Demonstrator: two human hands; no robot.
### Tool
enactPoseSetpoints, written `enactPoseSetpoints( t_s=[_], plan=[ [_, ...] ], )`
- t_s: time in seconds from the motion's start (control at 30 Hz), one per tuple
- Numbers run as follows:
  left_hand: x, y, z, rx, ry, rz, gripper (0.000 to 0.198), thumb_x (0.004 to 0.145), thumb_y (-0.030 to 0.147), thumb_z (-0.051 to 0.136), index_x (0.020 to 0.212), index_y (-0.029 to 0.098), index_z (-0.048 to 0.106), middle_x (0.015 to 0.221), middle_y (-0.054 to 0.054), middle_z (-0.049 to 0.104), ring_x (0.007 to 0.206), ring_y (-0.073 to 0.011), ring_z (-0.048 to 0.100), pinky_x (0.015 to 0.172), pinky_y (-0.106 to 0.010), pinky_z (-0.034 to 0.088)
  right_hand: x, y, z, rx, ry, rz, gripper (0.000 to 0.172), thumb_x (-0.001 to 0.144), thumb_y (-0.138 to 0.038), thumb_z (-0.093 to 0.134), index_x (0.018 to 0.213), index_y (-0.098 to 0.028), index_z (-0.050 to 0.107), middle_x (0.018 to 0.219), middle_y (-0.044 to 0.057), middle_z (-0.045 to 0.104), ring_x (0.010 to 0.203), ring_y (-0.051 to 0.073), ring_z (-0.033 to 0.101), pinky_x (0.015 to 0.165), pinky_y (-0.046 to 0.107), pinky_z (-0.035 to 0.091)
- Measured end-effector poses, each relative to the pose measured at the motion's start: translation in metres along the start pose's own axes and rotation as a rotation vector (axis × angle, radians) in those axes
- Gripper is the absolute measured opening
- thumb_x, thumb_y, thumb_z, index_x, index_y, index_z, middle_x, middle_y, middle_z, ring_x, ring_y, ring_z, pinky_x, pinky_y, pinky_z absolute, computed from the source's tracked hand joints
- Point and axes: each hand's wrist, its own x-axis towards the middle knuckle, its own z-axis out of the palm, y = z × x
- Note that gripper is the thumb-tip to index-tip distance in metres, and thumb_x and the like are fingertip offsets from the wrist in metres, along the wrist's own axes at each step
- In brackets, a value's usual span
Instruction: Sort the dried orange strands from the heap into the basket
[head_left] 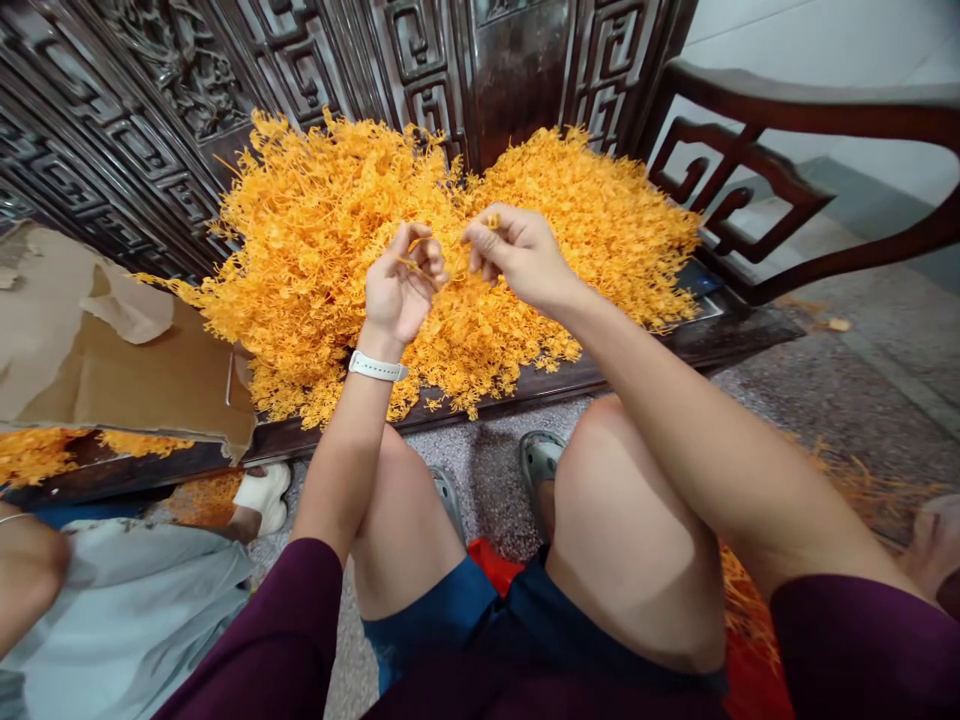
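Note:
A big heap of orange, many-branched sprigs (300,250) lies on a dark carved wooden bench, and both my hands are over it. My left hand (405,285), palm up with a pale watch strap on the wrist, has its fingers curled round a thin orange strand (409,264). Close to its right, my right hand (529,255) pinches between thumb and fingers a small orange piece (493,220). A narrow gap parts the two hands. Whether these two pieces belong to one sprig, I cannot tell. A second mound of sprigs (600,230) rises behind my right hand.
A torn cardboard box (135,370) stands at the left on the bench (600,368). A curved armrest (825,95) bounds the right end. Another person in a light garment (142,620) sits at the left. Orange strands (750,610) lie over red material by my right leg.

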Motion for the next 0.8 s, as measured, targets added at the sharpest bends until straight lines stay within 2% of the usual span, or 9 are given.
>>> enactPoseSetpoints(
  t_s=[0.1,0.17,0.23,0.33,0.47,0.53,0.6,0.7,0.8],
  plan=[
    [0.001,-0.009,-0.001,0.075,-0.064,0.064,0.035,0.102,0.055,0.058,0.107,0.024,0.072,0.110,-0.008,0.074,0.098,-0.0170,0.072,0.089,-0.030,0.056,0.002,-0.007,-0.007,0.090,0.132,0.026,0.040,0.092,-0.059,0.075,0.086,-0.023,0.057,0.073,-0.002,0.060,0.062,0.011,0.053,0.054,0.024,0.042],
    [0.000,-0.016,0.000,0.104,-0.099,0.076,0.040,0.097,0.061,0.063,0.112,0.025,0.072,0.118,-0.009,0.073,0.106,-0.0193,0.071,0.094,-0.032,0.055,0.002,-0.012,-0.013,0.140,0.176,0.037,0.039,0.094,-0.059,0.072,0.087,-0.024,0.056,0.076,-0.002,0.061,0.065,0.012,0.056,0.057,0.024,0.045],
    [0.000,-0.020,0.001,0.114,-0.117,0.049,0.052,0.094,0.070,0.061,0.120,0.026,0.069,0.124,-0.010,0.073,0.113,-0.0228,0.071,0.098,-0.035,0.055,0.003,-0.016,-0.020,0.180,0.226,0.049,0.039,0.096,-0.060,0.069,0.086,-0.024,0.055,0.075,-0.001,0.059,0.067,0.013,0.057,0.059,0.025,0.047],
    [0.001,-0.021,-0.001,0.114,-0.106,0.060,0.062,0.093,0.075,0.058,0.133,0.028,0.062,0.131,-0.012,0.070,0.120,-0.0265,0.069,0.103,-0.040,0.053,0.006,-0.019,-0.033,0.246,0.332,0.072,0.044,0.097,-0.066,0.062,0.080,-0.026,0.052,0.068,-0.002,0.052,0.063,0.014,0.052,0.059,0.028,0.047],
    [0.006,-0.020,-0.008,0.194,-0.101,0.141,0.061,0.091,0.067,0.068,0.137,0.029,0.059,0.137,-0.012,0.067,0.126,-0.0272,0.067,0.106,-0.042,0.052,0.009,-0.020,-0.053,0.337,0.472,0.032,0.054,0.098,-0.073,0.051,0.072,-0.026,0.050,0.061,-0.002,0.044,0.058,0.014,0.039,0.060,0.031,0.041],
    [0.008,-0.024,-0.010,0.312,-0.090,0.184,0.058,0.090,0.065,0.070,0.135,0.029,0.060,0.140,-0.013,0.065,0.131,-0.0285,0.064,0.108,-0.043,0.051,0.008,-0.020,-0.063,0.305,0.456,0.025,0.060,0.102,-0.072,0.039,0.064,-0.026,0.045,0.057,-0.001,0.042,0.058,0.013,0.036,0.060,0.033,0.037],
    [0.010,-0.030,-0.010,0.499,-0.051,0.266,0.057,0.089,0.063,0.073,0.133,0.029,0.062,0.146,-0.013,0.062,0.138,-0.0301,0.058,0.113,-0.046,0.047,0.005,-0.020,-0.073,0.279,0.342,-0.004,0.060,0.101,-0.067,0.034,0.058,-0.025,0.041,0.054,-0.001,0.037,0.058,0.012,0.035,0.061,0.036,0.033],
    [0.012,-0.039,-0.010,0.818,-0.045,0.415,0.063,0.086,0.065,0.074,0.135,0.028,0.062,0.159,-0.014,0.051,0.152,-0.0342,0.042,0.124,-0.053,0.033,0.000,-0.023,-0.087,0.309,0.231,-0.123,0.049,0.086,-0.060,0.051,0.053,-0.026,0.038,0.051,-0.003,0.028,0.058,0.011,0.032,0.064,0.039,0.028],
    [0.015,-0.047,-0.013,1.006,-0.107,0.482,0.068,0.087,0.065,0.071,0.141,0.026,0.059,0.168,-0.016,0.040,0.159,-0.0374,0.028,0.129,-0.059,0.018,-0.004,-0.026,-0.100,0.239,0.265,-0.189,0.055,0.080,-0.065,0.055,0.048,-0.026,0.032,0.046,-0.001,0.024,0.063,0.014,0.038,0.066,0.042,0.025]
  ],
)
